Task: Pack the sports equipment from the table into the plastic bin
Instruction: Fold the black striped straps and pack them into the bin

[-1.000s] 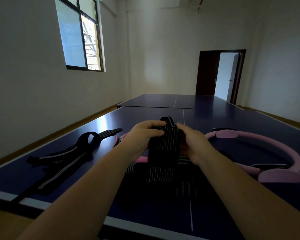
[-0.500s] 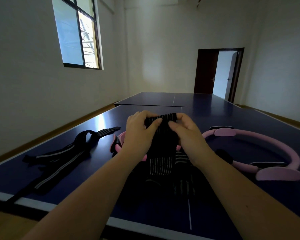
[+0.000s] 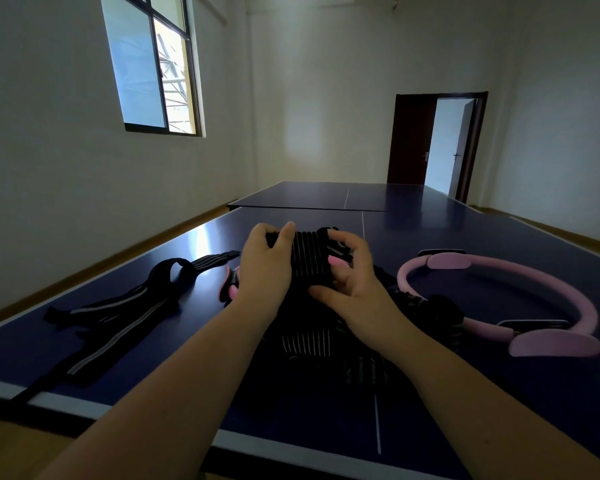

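Since half a second ago, left hand [image 3: 262, 271] and right hand [image 3: 355, 289] have spread apart along the striped black wrap [image 3: 309, 261]. Black straps [image 3: 118, 303] lie left on the surface [image 3: 447, 233]. Both hands clutch the wrap at centre, its lower end trailing on the surface. Pink ring [image 3: 447, 260] lies right.

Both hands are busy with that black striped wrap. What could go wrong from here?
1. The left hand and right hand grip only the top of the wrap; its loose lower part lies bunched on the table, seemingly against the pink ring, so lifting might drag the ring.
2. The black straps reach the table's near edge and might slip off.
3. No bin is in view.
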The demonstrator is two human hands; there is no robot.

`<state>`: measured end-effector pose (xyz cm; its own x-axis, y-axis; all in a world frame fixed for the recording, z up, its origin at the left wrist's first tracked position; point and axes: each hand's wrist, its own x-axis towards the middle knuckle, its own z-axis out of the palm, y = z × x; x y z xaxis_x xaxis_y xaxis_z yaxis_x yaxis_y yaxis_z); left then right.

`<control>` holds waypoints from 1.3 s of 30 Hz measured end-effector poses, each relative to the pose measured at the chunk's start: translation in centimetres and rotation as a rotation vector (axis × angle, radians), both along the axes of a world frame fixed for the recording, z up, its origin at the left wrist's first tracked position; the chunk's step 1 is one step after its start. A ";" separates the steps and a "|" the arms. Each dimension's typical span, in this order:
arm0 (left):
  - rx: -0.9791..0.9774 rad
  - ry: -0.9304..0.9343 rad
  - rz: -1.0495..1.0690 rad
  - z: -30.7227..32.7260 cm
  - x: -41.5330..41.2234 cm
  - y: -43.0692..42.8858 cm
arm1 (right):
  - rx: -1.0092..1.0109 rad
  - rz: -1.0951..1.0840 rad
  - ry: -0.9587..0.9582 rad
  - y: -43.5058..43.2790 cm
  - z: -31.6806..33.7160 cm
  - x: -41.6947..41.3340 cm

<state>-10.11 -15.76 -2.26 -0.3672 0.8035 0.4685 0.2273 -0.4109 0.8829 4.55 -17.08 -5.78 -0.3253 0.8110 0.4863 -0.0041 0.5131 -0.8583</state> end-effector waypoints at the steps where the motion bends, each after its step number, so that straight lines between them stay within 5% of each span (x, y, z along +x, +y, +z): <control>1: 0.004 -0.037 -0.030 0.1 -0.1 0.0 | 0.012 -0.003 -0.017 -0.1 -0.2 0.1; 5: 0.025 -0.224 -0.163 0.5 0.2 -0.4 | -0.050 -0.056 -0.098 0.1 -1.0 1.0; 8: 0.051 -0.186 -0.151 0.6 0.4 -0.5 | -0.096 -0.015 -0.181 0.2 -1.4 0.9; 14: 0.090 -0.157 -0.221 0.6 1.0 -0.7 | -0.178 0.052 0.016 0.1 -0.8 0.4; 28: -0.007 -0.205 -0.209 2.1 2.2 -0.3 | -0.384 0.005 0.143 0.7 -1.7 0.3; 33: -0.011 -0.219 -0.188 2.2 1.8 -0.4 | -0.320 0.023 0.255 0.3 -1.0 1.3; 39: 0.008 -0.241 -0.195 2.5 1.5 -0.6 | -0.211 -0.158 -0.029 0.3 -1.9 2.1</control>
